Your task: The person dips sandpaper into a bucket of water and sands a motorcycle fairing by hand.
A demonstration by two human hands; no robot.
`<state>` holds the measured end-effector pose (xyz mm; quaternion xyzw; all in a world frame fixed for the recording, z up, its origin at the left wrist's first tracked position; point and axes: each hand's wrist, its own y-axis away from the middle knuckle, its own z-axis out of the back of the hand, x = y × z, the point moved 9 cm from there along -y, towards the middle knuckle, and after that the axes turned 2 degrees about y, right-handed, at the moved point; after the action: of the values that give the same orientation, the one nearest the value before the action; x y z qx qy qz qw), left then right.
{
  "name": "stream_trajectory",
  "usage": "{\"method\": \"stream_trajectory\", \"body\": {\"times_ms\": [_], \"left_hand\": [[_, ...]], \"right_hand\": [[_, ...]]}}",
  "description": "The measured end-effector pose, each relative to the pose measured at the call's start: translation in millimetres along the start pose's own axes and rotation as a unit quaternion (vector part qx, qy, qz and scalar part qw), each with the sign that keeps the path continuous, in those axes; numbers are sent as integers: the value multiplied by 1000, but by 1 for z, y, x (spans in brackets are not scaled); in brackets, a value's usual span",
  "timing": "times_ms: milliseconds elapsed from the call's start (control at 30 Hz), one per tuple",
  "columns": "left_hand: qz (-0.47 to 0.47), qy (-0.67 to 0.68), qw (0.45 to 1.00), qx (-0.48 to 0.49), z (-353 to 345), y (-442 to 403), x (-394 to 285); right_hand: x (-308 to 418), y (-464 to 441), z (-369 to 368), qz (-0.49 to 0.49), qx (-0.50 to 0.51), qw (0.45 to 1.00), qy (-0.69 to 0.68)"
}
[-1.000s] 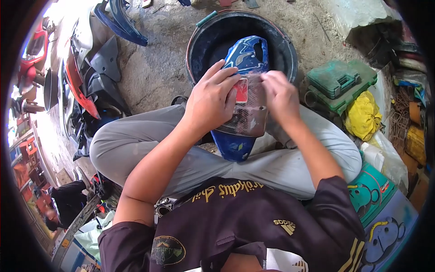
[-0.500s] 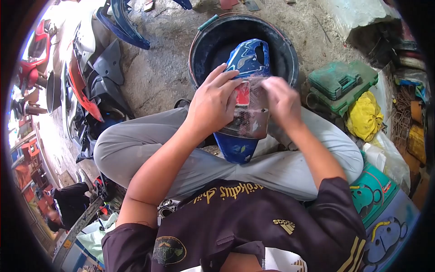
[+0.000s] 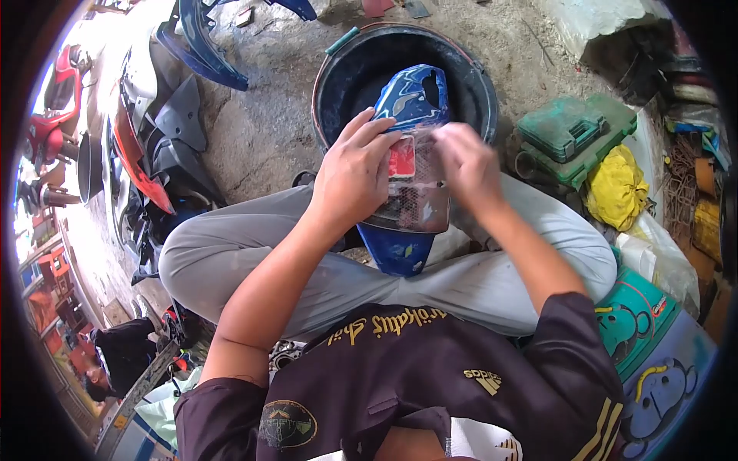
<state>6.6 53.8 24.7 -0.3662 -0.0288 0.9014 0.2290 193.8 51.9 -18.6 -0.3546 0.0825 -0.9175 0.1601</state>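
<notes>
A blue motorcycle body panel [image 3: 400, 250] lies lengthwise between my bent legs, its far end over a black bucket [image 3: 329, 96]. Its middle bears a dark, worn patterned section with a red label [image 3: 402, 157]. My left hand [image 3: 354, 165] holds the panel along its left side, fingers across the upper face and thumb near the label. At the right edge of the patterned section is my right hand [image 3: 465, 165], fingers bent and smeared by motion. Whether anything is between those fingers is hidden by the blur. The panel's far end shows white streaks and a dark hole.
Green tool cases [image 3: 565, 134] and a yellow bag [image 3: 617, 187] stand on the right. Blue curved panels [image 3: 201, 50] lie at the upper left, above grey and orange body parts [image 3: 138, 157]. Another person [image 3: 123, 353] is at the lower left.
My right hand is blurred in both frames, with its fingers slightly shifted along the panel's right edge. My left hand keeps its hold. The whole view has shifted a little.
</notes>
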Motion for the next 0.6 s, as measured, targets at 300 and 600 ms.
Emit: {"method": "stream_trajectory", "body": {"times_ms": [300,600], "left_hand": [[12,-4,1000,-1,1,-2,-2],[15,-7,1000,-3,-2,-3,1]], "right_hand": [[29,-4,-1,54,-6,998,10],[32,-5,-1,39,7,999,5]]}}
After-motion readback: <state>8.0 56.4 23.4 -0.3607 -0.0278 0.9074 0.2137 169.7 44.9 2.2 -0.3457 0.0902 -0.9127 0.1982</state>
